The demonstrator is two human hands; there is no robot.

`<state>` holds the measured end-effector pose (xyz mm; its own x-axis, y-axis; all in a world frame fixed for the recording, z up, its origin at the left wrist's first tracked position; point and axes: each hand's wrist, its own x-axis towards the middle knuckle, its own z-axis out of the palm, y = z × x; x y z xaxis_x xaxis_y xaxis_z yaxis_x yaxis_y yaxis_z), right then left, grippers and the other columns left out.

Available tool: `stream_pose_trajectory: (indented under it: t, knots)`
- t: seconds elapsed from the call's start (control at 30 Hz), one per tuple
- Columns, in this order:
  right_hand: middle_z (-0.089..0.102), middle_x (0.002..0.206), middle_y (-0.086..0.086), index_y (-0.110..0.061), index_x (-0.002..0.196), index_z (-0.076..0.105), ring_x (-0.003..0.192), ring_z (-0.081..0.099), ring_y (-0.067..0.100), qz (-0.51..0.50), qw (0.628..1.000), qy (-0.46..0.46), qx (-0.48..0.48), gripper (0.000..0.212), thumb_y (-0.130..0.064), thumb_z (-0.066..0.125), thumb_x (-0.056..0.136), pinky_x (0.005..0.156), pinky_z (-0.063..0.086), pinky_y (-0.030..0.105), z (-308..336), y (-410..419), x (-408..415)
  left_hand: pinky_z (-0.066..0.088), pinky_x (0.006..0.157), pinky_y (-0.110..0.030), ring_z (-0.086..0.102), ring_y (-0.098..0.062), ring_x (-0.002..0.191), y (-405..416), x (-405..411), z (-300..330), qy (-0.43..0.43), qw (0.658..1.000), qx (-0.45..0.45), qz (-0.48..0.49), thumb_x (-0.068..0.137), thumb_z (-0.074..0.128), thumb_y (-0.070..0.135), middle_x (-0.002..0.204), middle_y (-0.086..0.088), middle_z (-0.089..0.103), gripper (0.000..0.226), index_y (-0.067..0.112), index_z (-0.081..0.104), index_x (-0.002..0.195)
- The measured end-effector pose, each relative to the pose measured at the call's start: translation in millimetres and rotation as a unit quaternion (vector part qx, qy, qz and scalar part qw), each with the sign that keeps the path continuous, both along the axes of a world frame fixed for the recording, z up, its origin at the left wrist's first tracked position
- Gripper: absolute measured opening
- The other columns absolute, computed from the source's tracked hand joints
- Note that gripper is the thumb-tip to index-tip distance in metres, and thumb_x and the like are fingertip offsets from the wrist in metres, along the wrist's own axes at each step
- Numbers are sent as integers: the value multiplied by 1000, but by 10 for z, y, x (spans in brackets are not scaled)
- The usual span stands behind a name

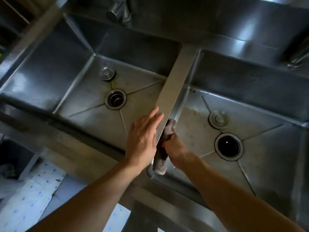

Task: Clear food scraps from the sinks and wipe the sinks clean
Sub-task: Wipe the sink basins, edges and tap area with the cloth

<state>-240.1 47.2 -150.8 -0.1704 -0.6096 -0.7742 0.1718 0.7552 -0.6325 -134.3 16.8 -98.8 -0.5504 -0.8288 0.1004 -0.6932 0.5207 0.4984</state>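
The left hand (143, 131) lies flat with its fingers straight and together, pressing on the near end of the steel divider (175, 84) that runs between the two basins; it holds nothing. The right hand (174, 147) is curled tight around a dark, bunched cloth (164, 143), which is pushed against the left wall of the right sink (250, 76), just under the divider's edge, with one end sticking up by the fingers and the other hanging below the wrist. The right sink's floor shows pale yellowish food scraps (194, 112) smeared near that wall, a round stopper (218, 118) lying beside them, and an open dark drain (228, 144) close to the hand. The left sink (50, 64) has its own drain (115, 99) in the middle and a second stopper (107, 73) behind it, both well apart from the left hand. A faucet (119, 9) stands above the back rim. The right basin's floor beyond the drain lies open, bounded by steep walls all round.
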Motion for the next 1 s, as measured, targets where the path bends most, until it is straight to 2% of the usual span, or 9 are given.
stream_pose_trajectory:
  t: [0.07,0.2,0.3,0.4,0.5,0.7,0.83,0.93,1.0]
  knots:
    - [49,133,18,-5,141,32,122,47,36,51,997,26,42,58,5,44,85,103,43,44,-345,-35,-16,44,95,-39,52,-20,123,-15,-4,-13,-12,1000,-6,0,88,43,0,146,-2,43,46,7,53,132]
    - [35,138,18,-8,141,34,123,43,39,125,984,69,109,64,-5,60,83,102,44,48,-885,-15,-113,44,93,-36,53,-18,121,3,1,-34,-26,999,-25,-2,89,37,7,145,-3,44,46,6,53,132]
    - [30,134,17,-10,137,36,114,47,36,98,986,84,110,57,-4,56,84,99,46,45,-1010,-66,-118,44,92,-33,53,-17,120,1,-5,-32,-28,999,-37,-6,91,34,9,145,-3,44,46,6,53,132]
    - [46,132,18,-18,143,32,107,54,32,39,995,-38,81,65,7,44,85,91,51,42,-858,-46,-117,45,91,-36,53,-18,120,1,-6,-21,-38,999,-25,-2,89,34,9,145,-3,43,46,6,53,132]
    - [56,101,17,-12,136,39,83,55,23,7,987,-159,32,59,16,40,84,71,51,35,-449,50,-172,45,94,-41,53,-24,121,-9,-19,1,-27,1000,-16,3,89,41,-1,143,-8,45,43,1,54,130]
    - [67,86,15,6,106,58,81,67,22,29,943,-308,-125,29,19,46,83,72,53,32,351,296,-249,42,101,-43,51,-28,122,109,60,127,-3,999,-21,32,85,47,-14,140,-13,47,42,-4,56,125]
    - [61,66,10,9,101,54,59,59,23,78,973,-199,-88,22,15,48,81,58,46,33,275,323,-33,38,105,-39,49,-26,123,317,200,93,-8,994,42,101,89,37,-1,141,-7,47,46,8,55,131]
    - [56,93,3,-17,110,45,75,55,15,94,982,-161,1,36,10,50,86,72,49,35,-63,321,81,34,107,-29,47,-19,126,372,172,49,-16,989,66,135,87,36,1,143,-1,47,52,15,51,135]
    - [52,105,7,-15,124,41,79,52,13,111,983,-148,22,47,11,48,86,77,48,35,-369,291,88,40,105,-37,49,-20,126,359,173,15,-12,989,49,139,86,37,2,142,0,48,53,17,51,135]
